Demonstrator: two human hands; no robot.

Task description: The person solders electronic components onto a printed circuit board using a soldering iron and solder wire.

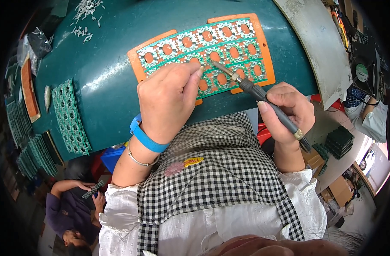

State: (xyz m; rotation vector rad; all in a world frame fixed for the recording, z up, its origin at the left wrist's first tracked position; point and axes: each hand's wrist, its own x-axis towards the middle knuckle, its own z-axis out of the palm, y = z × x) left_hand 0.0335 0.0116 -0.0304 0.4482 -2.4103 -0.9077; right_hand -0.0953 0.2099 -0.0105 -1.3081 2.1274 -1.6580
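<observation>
A panel of green circuit boards (224, 44) with rows of round holes lies in an orange fixture (266, 53) on the table. My right hand (291, 112) grips a soldering iron (257, 90) by its dark handle, the metal tip pointing to the left at a board in the middle row. Just left of that tip, the thumb and forefinger of my left hand (166, 96) are pinched together low over the panel. Whatever sits between those fingers is too small or hidden to make out. The left hand covers the panel's lower left part.
Small white parts (85, 15) are scattered at the back left of the green table (114, 94). Another green board panel (69, 117) lies at left, near an orange strip (29, 91) and stacked boards (42, 154). A co-worker (71, 207) at lower left holds a board strip.
</observation>
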